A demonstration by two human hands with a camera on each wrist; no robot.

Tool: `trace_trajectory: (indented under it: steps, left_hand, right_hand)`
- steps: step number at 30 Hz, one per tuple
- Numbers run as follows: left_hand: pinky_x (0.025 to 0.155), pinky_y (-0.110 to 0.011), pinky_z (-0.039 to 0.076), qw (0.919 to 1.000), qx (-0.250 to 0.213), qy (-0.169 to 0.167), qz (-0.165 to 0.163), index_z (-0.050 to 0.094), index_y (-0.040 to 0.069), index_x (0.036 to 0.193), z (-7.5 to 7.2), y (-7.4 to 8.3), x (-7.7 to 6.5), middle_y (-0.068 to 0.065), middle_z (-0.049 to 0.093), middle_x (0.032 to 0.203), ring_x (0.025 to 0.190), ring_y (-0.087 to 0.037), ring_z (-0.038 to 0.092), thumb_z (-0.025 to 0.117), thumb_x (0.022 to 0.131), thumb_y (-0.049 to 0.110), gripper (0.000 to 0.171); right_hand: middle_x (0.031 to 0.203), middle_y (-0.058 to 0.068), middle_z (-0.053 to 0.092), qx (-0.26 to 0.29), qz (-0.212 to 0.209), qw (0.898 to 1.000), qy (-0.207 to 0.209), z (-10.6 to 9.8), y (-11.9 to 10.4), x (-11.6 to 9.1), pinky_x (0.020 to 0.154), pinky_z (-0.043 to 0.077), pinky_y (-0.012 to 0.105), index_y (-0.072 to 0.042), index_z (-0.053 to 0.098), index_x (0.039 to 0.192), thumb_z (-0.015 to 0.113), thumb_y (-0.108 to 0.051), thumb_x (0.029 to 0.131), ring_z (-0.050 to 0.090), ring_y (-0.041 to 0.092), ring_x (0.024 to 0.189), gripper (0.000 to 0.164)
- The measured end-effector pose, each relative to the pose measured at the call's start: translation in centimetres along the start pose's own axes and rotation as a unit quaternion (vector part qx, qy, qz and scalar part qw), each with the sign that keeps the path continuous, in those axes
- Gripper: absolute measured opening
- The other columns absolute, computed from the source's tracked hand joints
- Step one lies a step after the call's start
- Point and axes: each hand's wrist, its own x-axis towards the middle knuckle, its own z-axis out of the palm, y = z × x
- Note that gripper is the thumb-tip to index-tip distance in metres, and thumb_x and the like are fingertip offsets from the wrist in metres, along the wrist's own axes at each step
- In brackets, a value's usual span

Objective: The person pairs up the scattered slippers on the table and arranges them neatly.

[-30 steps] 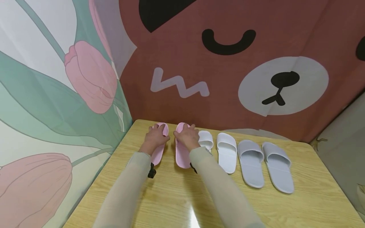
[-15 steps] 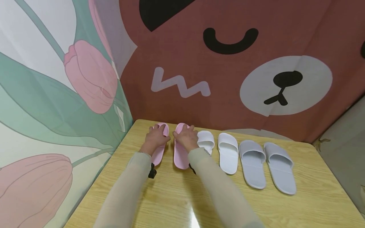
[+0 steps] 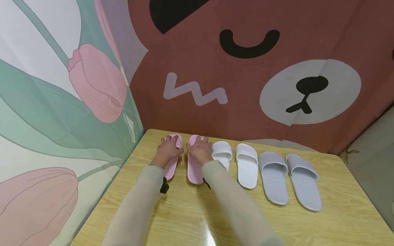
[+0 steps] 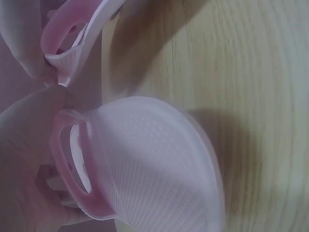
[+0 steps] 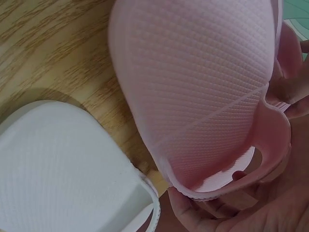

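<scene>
Two pink slippers stand side by side at the table's far left. My left hand [image 3: 167, 150] grips the left pink slipper [image 3: 171, 169] across its strap, thumb on the inner side and fingers on the outer. Over the other strap, my right hand [image 3: 200, 149] holds the right pink slipper [image 3: 195, 173]. In the right wrist view its fingers curl around the strap's edges, and the textured pink sole [image 5: 203, 63] shows. A white slipper [image 3: 222, 150] lies just right of that hand, partly hidden by the sleeve.
A second white slipper [image 3: 247, 172] and two grey slippers, one [image 3: 274, 184] beside the other [image 3: 306, 188], continue the row rightward on the wooden table [image 3: 181, 215]. Behind the table's far edge hangs a brown bear-print cloth [image 3: 197, 119]; a tulip-print cloth [image 3: 98, 143] borders the left.
The right hand and its pink slipper have shifted slightly left and nearer, narrowing the gap to the left slipper. The left hand has barely moved. The head view has turned very slightly.
</scene>
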Motion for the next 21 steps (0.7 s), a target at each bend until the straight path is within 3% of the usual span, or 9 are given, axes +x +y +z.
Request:
trace_trajectory:
  steps: [21]
  left_hand:
    - [0.104,-0.065,0.041,0.9998,-0.018,-0.005,0.000,0.036,0.015,0.157,0.77,-0.49,0.08,-0.022,0.035,0.156,0.141,-0.047,0.032,0.063,0.091,0.049,0.079]
  right_hand:
    - [0.138,0.027,0.042,-0.002,0.015,1.000,-0.024,0.70,-0.73,0.03,0.094,0.048,0.052,-0.006,0.041,0.151,0.050,-0.066,0.094,0.048,0.045,0.124,0.083]
